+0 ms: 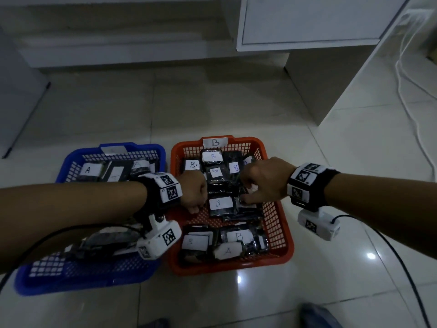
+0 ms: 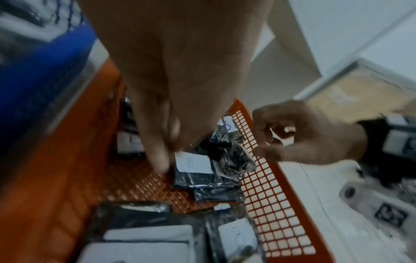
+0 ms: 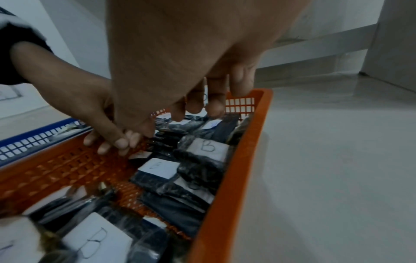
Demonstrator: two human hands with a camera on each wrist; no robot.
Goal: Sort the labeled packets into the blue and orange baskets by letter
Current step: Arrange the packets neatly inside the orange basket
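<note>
The orange basket [image 1: 231,266] with a "B" tag holds several black packets with white labels, mostly B. One packet marked A [image 1: 227,250] lies near its front edge. Both hands hang over this basket. My left hand [image 1: 192,195] points down, its fingertips [image 2: 159,164] at the left edge of a B packet [image 2: 193,163]; whether they pinch it is hidden. My right hand [image 1: 248,192] hovers over the packets at the basket's right side with fingers [image 3: 200,106] loosely curled, holding nothing. The blue basket [image 1: 82,280] stands to the left with A packets [image 1: 88,169] inside.
Both baskets sit side by side on a glossy tiled floor. A white cabinet [image 1: 307,20] stands behind at the right. A black cable [image 1: 402,256] and white cords [image 1: 411,114] trail over the floor to the right.
</note>
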